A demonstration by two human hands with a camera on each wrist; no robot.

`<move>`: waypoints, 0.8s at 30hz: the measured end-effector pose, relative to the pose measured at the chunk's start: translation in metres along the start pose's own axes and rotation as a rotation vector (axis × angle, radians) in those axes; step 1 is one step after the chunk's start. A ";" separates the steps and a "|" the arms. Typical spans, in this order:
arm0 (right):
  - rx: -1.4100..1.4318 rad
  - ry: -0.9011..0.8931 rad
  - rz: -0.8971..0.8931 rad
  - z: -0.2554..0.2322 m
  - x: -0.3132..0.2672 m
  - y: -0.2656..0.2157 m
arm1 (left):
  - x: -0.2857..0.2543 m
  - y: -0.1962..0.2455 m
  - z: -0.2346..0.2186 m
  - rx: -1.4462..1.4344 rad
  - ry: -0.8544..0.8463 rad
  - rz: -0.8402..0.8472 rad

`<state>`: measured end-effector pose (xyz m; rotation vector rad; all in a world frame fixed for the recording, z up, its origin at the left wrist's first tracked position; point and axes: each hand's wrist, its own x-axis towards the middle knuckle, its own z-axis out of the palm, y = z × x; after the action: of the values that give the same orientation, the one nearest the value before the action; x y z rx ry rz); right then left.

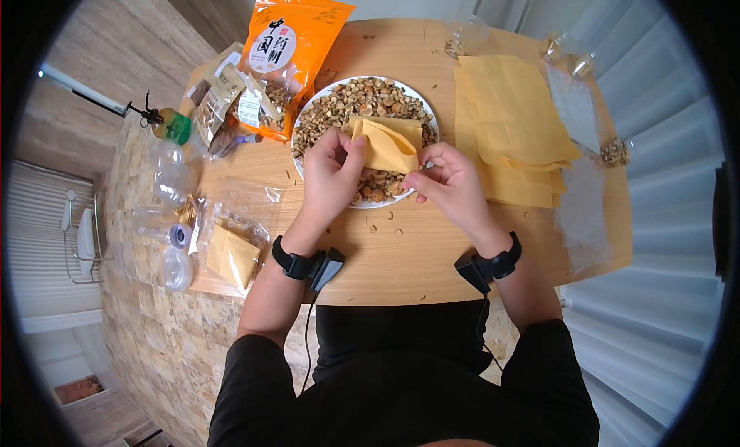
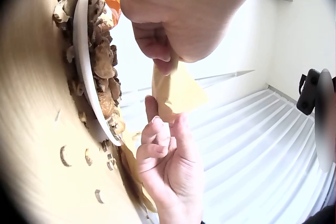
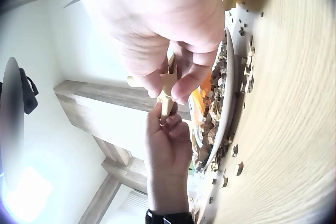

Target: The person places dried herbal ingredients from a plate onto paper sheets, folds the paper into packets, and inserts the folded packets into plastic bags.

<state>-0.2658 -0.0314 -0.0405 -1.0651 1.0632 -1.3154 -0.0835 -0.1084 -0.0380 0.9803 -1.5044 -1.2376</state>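
- The counter (image 1: 432,254) is carrying the plate (image 2: 81,40) at 12 o'clock; working above it is probably helping catch spills.
- The left hand (image 1: 331,173) is pinching the paper packet (image 1: 378,152) at its 9 o'clock edge, the right hand (image 1: 453,182) at its 4 o'clock corner.
- The packet is hovering over the plate, its fold bulging; light, even pressure is likely preventing tears.

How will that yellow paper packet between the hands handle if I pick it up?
The paper packet will probably flex, since its upper layer curls. It's likely light, pinched near its edges by the left hand and right hand; anything inside is hidden.
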 end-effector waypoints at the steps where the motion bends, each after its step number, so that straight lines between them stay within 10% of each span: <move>1: 0.000 0.000 0.000 0.000 0.000 0.000 | 0.000 0.000 0.001 -0.003 -0.001 0.010; 24: 0.400 -0.123 0.118 -0.017 0.004 0.009 | 0.001 0.002 0.000 -0.164 -0.090 -0.087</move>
<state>-0.2811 -0.0357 -0.0526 -0.7598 0.7204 -1.2815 -0.0837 -0.1087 -0.0363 0.8997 -1.4152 -1.4601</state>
